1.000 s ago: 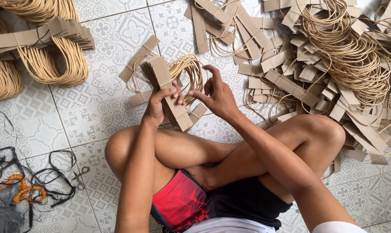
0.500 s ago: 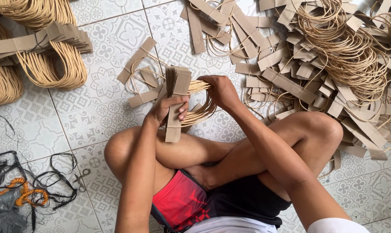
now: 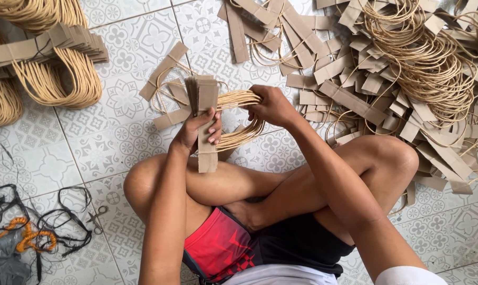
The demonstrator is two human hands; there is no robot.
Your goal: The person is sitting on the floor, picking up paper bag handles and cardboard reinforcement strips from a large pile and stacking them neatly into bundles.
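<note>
Soft, even daylight fills the view, bright without glare; the patterned floor tiles show only faint shadows under the legs and arms. Focus is sharp across the middle, with slight wide-angle stretching at the edges

The patterned tile floor carries a big heap of loose paper-strip handles at right, bundled handle stacks at left, black cords and small scissors nearby.
</note>
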